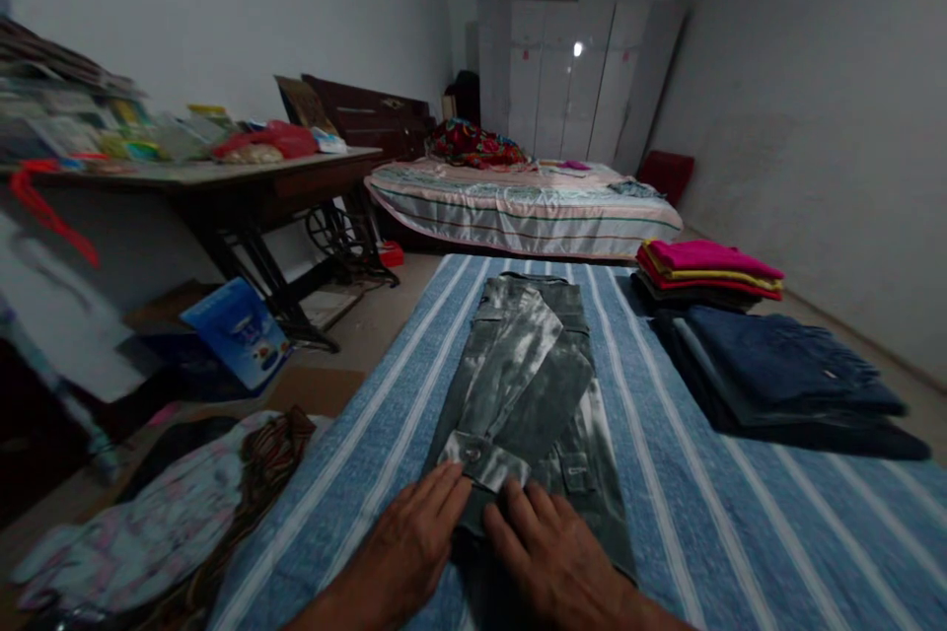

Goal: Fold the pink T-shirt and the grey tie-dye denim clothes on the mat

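A mottled grey-green jacket (510, 385) lies lengthwise on the striped bed cover, narrowed by folding. One sleeve is laid over its body, and the buttoned cuff (480, 461) points toward me. My left hand (418, 537) lies on the left end of the cuff, fingers extended and close together. At the cuff's right end, my right hand (554, 547) rests on the cloth with its fingers slightly bent and spread. Both thumbs are partly hidden, and the jacket's near end is covered by my hands and wrists.
To the right lie a pile of folded jeans (784, 365) and a stack of bright folded clothes (710, 266). A blue striped cover (385, 434) spreads beneath everything. Left are a cluttered sewing table (273, 173), a blue box (241, 335) and loose cloths (178, 493) on the floor. Another bed (518, 207) stands beyond.
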The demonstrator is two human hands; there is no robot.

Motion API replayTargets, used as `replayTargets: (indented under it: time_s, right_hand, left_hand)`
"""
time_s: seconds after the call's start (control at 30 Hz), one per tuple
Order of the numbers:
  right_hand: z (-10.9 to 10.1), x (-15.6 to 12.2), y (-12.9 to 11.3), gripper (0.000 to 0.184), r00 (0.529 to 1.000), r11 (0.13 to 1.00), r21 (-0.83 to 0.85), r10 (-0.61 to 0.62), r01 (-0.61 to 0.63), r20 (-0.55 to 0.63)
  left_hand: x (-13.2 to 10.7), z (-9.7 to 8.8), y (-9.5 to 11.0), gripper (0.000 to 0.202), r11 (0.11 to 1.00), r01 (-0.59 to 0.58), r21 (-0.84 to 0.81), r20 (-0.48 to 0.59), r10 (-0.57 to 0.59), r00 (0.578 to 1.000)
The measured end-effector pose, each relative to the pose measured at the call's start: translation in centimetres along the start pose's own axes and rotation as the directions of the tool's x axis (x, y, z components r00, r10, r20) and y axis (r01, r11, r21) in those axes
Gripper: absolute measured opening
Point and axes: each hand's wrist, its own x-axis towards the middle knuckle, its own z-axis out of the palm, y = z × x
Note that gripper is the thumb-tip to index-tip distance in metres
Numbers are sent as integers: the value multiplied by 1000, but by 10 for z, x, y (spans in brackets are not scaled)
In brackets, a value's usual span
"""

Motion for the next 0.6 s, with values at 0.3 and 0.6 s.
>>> replayTargets:
  time_s: [0.3,0.6]
  right_hand:
    - [13,0,-5,35,999,997,-71,42,-42,-4]
    - [-70,48,38,22,962,983,174,1,-51,275]
  left_hand:
    - [8,-6,-2,68,999,11,-36,66,-9,998]
    - [36,-70,-2,52,998,-25,-49,7,25,1000]
